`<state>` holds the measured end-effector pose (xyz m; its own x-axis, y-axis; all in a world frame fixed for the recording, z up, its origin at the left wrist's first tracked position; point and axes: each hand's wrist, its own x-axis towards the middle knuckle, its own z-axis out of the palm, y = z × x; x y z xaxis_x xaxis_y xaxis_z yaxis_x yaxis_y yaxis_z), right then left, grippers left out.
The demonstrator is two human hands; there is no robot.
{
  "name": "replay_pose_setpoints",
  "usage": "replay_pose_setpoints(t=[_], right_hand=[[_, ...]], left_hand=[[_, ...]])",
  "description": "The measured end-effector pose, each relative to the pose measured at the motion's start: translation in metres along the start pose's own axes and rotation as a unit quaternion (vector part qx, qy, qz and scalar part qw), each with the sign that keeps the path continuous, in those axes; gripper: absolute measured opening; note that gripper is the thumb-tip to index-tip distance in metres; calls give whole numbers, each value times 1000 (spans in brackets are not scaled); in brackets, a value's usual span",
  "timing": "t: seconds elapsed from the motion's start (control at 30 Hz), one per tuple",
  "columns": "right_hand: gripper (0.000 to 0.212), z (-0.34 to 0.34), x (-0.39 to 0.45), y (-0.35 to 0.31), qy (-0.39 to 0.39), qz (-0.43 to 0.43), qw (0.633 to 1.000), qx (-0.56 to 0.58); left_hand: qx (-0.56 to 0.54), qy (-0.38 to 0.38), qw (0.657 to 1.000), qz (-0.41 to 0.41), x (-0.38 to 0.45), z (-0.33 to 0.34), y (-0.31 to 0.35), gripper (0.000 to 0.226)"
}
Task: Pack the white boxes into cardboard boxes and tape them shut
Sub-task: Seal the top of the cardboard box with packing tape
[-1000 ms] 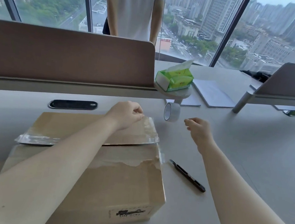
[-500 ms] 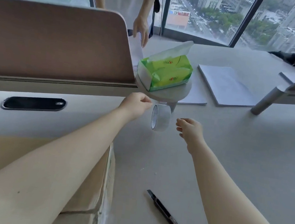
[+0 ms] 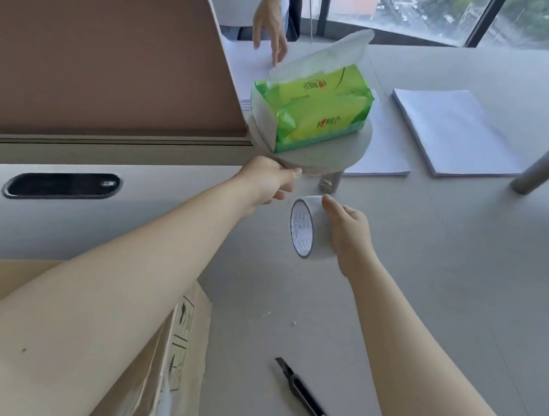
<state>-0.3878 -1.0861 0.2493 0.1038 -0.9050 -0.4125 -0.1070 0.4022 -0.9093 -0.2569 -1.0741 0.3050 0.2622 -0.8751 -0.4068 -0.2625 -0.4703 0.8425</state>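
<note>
Right hand (image 3: pixel 349 231) gripped the tape roll (image 3: pixel 308 228); left hand (image 3: pixel 267 181), at its ten o'clock, pinched the clear tape end. Cardboard box (image 3: pixel 160 359) sat at seven o'clock.

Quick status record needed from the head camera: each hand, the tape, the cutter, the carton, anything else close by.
left hand: fingers curled, pinching what seems to be the clear tape's free end
right hand: grips the roll from its right side
roll of clear packing tape: upright on edge, core facing left
black utility knife: lying on the grey table, untouched
brown cardboard box: bottom left, under the left forearm
green tissue pack: on the round stand behind the hands
</note>
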Motion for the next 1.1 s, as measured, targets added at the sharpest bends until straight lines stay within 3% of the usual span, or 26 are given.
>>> replay_pose_setpoints(t=[0.2,0.5,0.73,0.97,1.1], right_hand=[[23,-12,-17,-16,-8,-12,1000,-13],[13,-21,-25,-29,-24,-19,999,-36],[13,-22,-26,-29,-33,-15,999,-32],[18,-24,-27,-28,-41,1,999,-15],[22,-24,-26,-27,-40,9,999,-1]], left_hand=[[-36,-17,999,-35,-7,8,14,31],[-92,67,991,-70,-4,25,26,29],[-136,-4,979,-152,-9,21,29,31],[-70,49,992,-95,-7,25,34,31],[16,96,995,1,-3,29,36,32]])
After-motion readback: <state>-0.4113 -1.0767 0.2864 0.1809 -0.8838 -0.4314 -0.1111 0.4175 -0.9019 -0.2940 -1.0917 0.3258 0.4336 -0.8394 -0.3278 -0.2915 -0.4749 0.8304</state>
